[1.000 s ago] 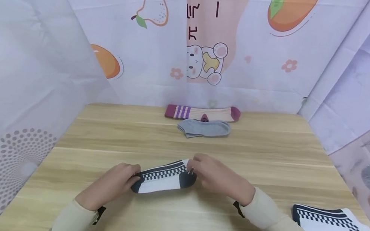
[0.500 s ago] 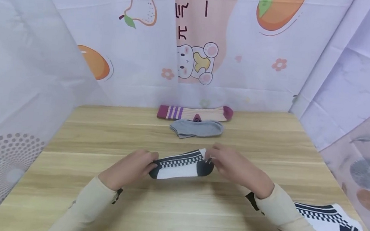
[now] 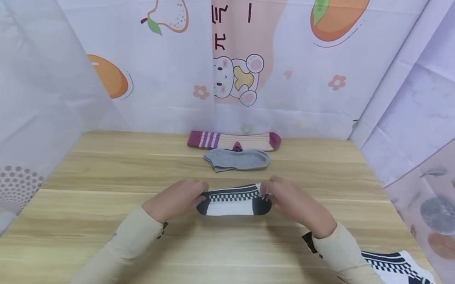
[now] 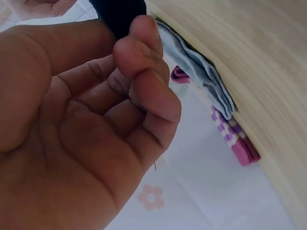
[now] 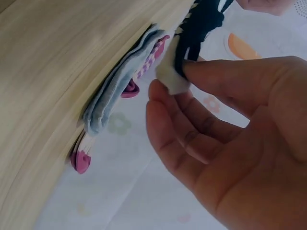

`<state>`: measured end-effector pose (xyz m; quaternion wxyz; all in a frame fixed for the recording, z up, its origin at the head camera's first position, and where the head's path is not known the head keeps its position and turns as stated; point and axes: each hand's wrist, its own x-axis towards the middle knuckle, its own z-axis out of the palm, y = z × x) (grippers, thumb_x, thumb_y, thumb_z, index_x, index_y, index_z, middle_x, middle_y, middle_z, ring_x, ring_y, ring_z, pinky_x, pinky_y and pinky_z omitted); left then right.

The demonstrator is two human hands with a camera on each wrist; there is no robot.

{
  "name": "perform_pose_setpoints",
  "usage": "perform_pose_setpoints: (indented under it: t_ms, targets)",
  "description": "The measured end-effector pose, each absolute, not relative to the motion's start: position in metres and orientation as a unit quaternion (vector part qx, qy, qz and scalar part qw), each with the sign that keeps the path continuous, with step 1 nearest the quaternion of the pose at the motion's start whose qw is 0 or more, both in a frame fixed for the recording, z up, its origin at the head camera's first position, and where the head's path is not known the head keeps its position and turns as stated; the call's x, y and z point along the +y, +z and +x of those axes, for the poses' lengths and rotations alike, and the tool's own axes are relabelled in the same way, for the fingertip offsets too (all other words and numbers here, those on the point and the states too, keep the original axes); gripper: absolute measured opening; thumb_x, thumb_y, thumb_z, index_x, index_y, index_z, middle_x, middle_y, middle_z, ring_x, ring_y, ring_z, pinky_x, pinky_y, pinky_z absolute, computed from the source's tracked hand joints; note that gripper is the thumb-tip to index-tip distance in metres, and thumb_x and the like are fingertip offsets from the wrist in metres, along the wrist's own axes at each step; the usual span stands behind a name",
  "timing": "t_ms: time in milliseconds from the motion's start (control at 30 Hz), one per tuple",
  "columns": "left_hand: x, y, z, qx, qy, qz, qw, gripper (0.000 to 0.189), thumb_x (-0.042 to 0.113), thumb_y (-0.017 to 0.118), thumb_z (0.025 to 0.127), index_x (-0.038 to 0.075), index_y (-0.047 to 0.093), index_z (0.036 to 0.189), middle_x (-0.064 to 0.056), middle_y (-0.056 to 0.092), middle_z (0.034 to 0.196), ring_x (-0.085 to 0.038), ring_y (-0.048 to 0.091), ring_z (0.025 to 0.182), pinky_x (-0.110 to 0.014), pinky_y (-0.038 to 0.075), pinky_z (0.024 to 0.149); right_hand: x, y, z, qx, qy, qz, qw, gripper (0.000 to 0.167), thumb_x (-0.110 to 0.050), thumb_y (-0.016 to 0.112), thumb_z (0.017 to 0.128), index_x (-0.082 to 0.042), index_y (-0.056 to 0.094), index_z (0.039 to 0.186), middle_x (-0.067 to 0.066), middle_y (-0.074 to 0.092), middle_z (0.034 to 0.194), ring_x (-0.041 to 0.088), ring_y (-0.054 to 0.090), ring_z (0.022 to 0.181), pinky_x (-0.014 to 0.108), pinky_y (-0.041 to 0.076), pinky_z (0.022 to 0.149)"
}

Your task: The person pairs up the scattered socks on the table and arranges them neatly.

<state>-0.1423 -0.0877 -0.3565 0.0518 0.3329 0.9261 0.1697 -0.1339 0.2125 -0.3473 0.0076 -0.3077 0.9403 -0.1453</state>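
Note:
A black-and-white checkered sock (image 3: 230, 202) is stretched between both hands over the middle of the table. My left hand (image 3: 176, 198) pinches its black left end; in the left wrist view only a dark piece of that sock (image 4: 120, 14) shows past the fingertips. At the other end, my right hand (image 3: 296, 204) pinches the sock near the white cuff and black heel, and the right wrist view shows the white edge (image 5: 172, 79) between thumb and fingers. Just beyond lies a folded grey sock (image 3: 237, 159), and behind it a cream sock with purple stripes and maroon ends (image 3: 233, 141).
A matching checkered sock (image 3: 405, 277) lies at the right edge of the wooden table (image 3: 215, 261), partly behind the right sleeve. Printed cloth (image 3: 168, 71) hangs along the back and both sides.
Both hands have carried the checkered sock away from the body and rightward, closer to the grey sock. The head view has shifted slightly. The other socks stay where they lay.

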Motion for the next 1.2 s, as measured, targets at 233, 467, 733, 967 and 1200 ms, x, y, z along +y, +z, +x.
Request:
perform_pose_setpoints:
  t_ms: [233, 467, 733, 967, 1200]
  targets:
    - [-0.083, -0.371, -0.148, 0.929, 0.134, 0.339, 0.065, 0.004, 0.005, 0.070, 0.090, 0.003, 0.068, 0.092, -0.003, 0.064, 0.079, -0.012, 0.055, 0.070, -0.030, 0.051, 0.065, 0.209, -0.363, -0.135, 0.939, -0.116, -0.324, -0.005, 0.026, 0.012, 0.069, 0.076, -0.010, 0.069, 0.090, 0.004, 0.064, 0.087, 0.016, 0.059, 0.075, 0.029, 0.052, 0.066]
    - [-0.079, -0.389, -0.149, 0.929, 0.137, 0.334, 0.082, 0.004, 0.005, 0.070, 0.090, 0.004, 0.068, 0.094, -0.002, 0.065, 0.081, -0.013, 0.059, 0.073, -0.031, 0.053, 0.068, 0.206, -0.378, -0.131, 0.942, -0.085, -0.324, -0.002, 0.027, 0.014, 0.068, 0.072, -0.008, 0.069, 0.087, 0.004, 0.061, 0.081, 0.017, 0.057, 0.071, 0.030, 0.051, 0.062]
    - [-0.084, -0.396, -0.153, 0.940, 0.133, 0.294, 0.109, 0.006, 0.012, 0.066, 0.095, 0.006, 0.067, 0.098, -0.003, 0.064, 0.084, -0.015, 0.060, 0.075, -0.032, 0.053, 0.070, 0.190, -0.386, -0.129, 0.954, -0.062, -0.290, 0.039, 0.028, 0.014, 0.070, 0.074, 0.000, 0.067, 0.098, 0.005, 0.056, 0.081, 0.017, 0.050, 0.069, 0.032, 0.048, 0.062]
    - [-0.090, -0.382, -0.153, 0.939, 0.145, 0.281, 0.133, 0.012, 0.021, 0.064, 0.098, 0.009, 0.061, 0.095, 0.001, 0.058, 0.077, -0.012, 0.054, 0.068, -0.030, 0.050, 0.064, 0.194, -0.374, -0.128, 0.952, -0.082, -0.291, 0.055, 0.024, 0.010, 0.071, 0.077, -0.003, 0.069, 0.097, 0.005, 0.061, 0.085, 0.014, 0.053, 0.072, 0.030, 0.051, 0.064]
    - [-0.077, -0.357, -0.150, 0.932, 0.165, 0.309, 0.093, 0.014, 0.019, 0.063, 0.099, 0.007, 0.063, 0.105, 0.000, 0.062, 0.084, -0.011, 0.055, 0.070, -0.029, 0.051, 0.068, 0.203, -0.353, -0.115, 0.954, -0.095, -0.283, 0.018, 0.030, 0.005, 0.074, 0.080, -0.002, 0.067, 0.108, 0.008, 0.063, 0.097, 0.017, 0.059, 0.079, 0.033, 0.055, 0.071]
